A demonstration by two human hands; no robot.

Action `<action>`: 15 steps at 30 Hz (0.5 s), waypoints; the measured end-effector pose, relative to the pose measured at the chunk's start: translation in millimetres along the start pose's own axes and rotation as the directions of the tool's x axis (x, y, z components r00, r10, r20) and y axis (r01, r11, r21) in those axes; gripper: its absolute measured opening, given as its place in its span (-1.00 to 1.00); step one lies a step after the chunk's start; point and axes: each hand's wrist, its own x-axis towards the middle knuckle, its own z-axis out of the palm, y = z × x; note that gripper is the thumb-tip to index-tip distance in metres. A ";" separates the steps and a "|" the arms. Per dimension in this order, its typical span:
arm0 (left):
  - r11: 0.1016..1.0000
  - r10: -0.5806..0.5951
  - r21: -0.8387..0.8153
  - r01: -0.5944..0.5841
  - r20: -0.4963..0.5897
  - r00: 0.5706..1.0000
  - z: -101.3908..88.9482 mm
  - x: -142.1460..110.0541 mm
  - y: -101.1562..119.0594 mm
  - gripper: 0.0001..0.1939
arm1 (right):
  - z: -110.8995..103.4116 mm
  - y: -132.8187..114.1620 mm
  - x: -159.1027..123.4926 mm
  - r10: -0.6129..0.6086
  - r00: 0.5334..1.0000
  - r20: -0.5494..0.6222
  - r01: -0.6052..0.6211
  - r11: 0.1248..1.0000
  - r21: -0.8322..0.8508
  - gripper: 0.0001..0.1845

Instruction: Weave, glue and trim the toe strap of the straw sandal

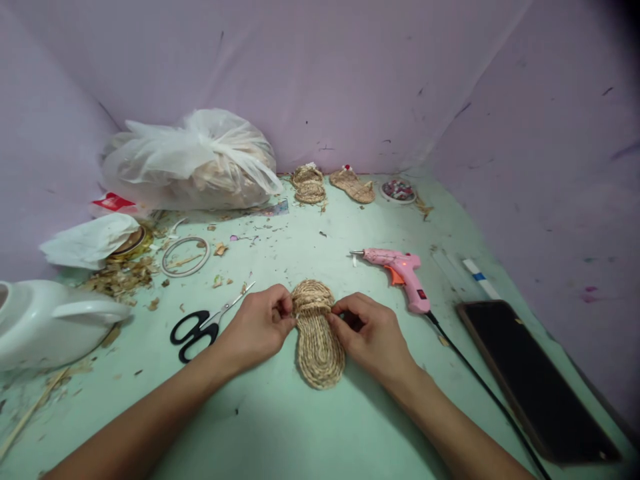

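Note:
A small woven straw slipper [321, 350] lies on the pale green table between my hands, its rounded toe end away from me. A braided strap [313, 306] crosses its upper part. My left hand [265, 320] pinches the left edge at the strap with thumb and forefinger. On the other side, my right hand [367, 333] grips the strap's right end between thumb and fingertips. Scissors [207, 327] with black handles lie partly behind my left hand, blades apart. To the right of the slipper rests a pink glue gun [400, 267] with an orange trigger.
A white plastic bag [200, 163], two finished-looking straw slippers [353, 185] and a dish of beads [399, 191] stand along the back. At left are a white jug [55, 323], a tape ring [186, 257] and straw scraps [123, 277]. A phone [533, 380] and the cord [480, 370] lie at right.

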 end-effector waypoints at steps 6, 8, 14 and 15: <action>0.993 -0.086 -0.078 0.089 0.050 0.995 -2.9 -1.5 -4.1 -0.97 | -0.9 1.3 0.4 0.012 1.000 0.013 -0.012 1.000 0.000 -0.95; 0.992 -0.081 -0.093 0.085 0.039 0.996 -2.1 -1.4 -3.4 -0.96 | -0.9 1.3 0.4 0.019 1.000 0.017 -0.019 1.000 -0.003 -0.95; 0.993 -0.049 -0.112 0.048 -0.001 0.999 0.6 -2.5 -1.7 -0.95 | -1.8 0.1 2.0 0.019 0.999 0.031 -0.019 1.000 0.003 -0.94; 0.994 -0.038 -0.106 0.037 -0.013 0.999 0.8 -3.1 -1.4 -0.95 | -2.1 -0.1 2.3 0.015 0.999 0.032 -0.015 1.000 0.003 -0.94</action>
